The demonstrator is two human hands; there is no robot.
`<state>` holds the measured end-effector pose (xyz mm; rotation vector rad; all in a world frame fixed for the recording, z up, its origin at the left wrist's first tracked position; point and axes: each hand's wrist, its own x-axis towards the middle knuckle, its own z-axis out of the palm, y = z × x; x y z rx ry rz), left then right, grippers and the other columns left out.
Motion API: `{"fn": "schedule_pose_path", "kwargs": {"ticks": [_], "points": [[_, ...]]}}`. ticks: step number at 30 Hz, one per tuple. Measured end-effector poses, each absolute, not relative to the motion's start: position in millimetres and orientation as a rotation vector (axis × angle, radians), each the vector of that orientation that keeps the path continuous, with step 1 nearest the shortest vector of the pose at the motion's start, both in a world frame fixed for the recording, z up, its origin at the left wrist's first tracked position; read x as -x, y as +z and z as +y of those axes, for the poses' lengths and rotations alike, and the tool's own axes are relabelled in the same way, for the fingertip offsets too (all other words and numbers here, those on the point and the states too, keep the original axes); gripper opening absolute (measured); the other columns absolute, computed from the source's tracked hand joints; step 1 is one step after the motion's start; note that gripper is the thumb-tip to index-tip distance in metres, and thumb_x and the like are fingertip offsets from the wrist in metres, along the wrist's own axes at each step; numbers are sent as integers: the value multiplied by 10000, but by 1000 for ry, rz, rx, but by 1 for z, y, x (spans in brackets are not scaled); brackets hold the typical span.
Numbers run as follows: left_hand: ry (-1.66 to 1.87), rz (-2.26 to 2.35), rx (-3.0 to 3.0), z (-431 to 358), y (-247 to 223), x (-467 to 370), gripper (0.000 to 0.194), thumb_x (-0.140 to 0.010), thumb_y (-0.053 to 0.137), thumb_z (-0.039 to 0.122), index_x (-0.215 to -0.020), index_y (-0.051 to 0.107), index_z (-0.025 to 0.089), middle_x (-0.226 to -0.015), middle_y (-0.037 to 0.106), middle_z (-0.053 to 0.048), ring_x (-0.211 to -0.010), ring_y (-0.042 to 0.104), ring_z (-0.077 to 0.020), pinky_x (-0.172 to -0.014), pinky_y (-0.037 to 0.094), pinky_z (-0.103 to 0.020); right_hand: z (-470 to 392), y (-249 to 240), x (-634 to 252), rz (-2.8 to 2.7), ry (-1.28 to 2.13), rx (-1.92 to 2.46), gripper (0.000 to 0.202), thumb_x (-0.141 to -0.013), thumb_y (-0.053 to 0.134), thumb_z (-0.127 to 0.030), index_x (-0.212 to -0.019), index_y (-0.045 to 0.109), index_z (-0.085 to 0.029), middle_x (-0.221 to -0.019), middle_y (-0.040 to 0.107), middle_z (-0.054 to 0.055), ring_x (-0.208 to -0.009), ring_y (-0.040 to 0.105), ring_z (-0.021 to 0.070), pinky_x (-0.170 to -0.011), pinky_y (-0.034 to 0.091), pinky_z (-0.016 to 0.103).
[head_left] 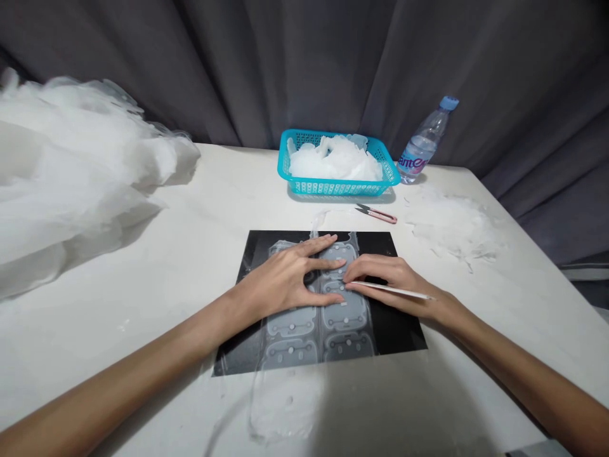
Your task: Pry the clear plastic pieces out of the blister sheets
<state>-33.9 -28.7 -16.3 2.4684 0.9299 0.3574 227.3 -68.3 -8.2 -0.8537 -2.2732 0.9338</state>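
A translucent moulded sheet (345,314), silicone-like, with rows of rounded rectangular pieces, lies across a black mat (394,330) and runs past its near edge onto the table. My left hand (295,273) rests on the sheet with its fingers spread, pressing it flat. In my right hand (394,276) is a slim white pen-like tool (390,290), pinched near its front end. Its tip, hidden by my fingers, is close to the right column of pieces; I cannot make out what kind of tool it is.
Behind the mat are pink-handled thread snips (378,214) and a turquoise basket (340,188) of translucent pieces. A water bottle (421,149) stands beside the basket. Thin scraps (454,225) lie at right, and a large pile of translucent sheets (80,171) at left. A grey curtain (304,63) hangs behind.
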Motion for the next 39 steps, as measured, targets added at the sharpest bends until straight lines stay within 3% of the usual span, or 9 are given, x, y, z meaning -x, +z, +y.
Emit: {"fn": "schedule_pose_path", "kwargs": {"ticks": [8, 22, 28, 39], "points": [[405, 897, -2465, -29, -21, 37, 671, -863, 730, 697, -1408, 695, 308, -1690, 407, -51, -1507, 476, -347, -1247, 405, -493, -69, -6, -230, -2451, 654, 765, 156, -1076, 521, -185, -1080, 676, -188, -1064, 750, 103, -1014, 685, 234, -865, 569, 376], [389, 896, -2470, -27, -22, 39, 675, -871, 712, 709, -1425, 677, 326, -1699, 392, -46, -1539, 423, -351, -1249, 394, -528, -67, 1, -245, -2414, 865, 861, 180, -1081, 526, -237, -1102, 703, -211, -1169, 751, 100, -1035, 730, 223, -892, 576, 347], [429, 877, -2491, -25, -29, 41, 661, -867, 724, 700, -1430, 669, 359, -1705, 385, -25, -1536, 432, -340, -1269, 368, -517, -65, 17, -248, -2068, 1122, 1013, 153, -994, 698, -312, -918, 761, -195, -1061, 783, 79, -982, 764, 221, -881, 613, 346], [421, 877, -2495, -26, -26, 39, 664, -880, 704, 705, -1419, 686, 317, -1695, 402, -46, -1530, 441, -342, -1271, 369, -507, -63, -12, -247, -2119, 1091, 884, 119, -1021, 664, -293, -1008, 754, -216, -1087, 773, 73, -1045, 741, 224, -969, 596, 400]]}}
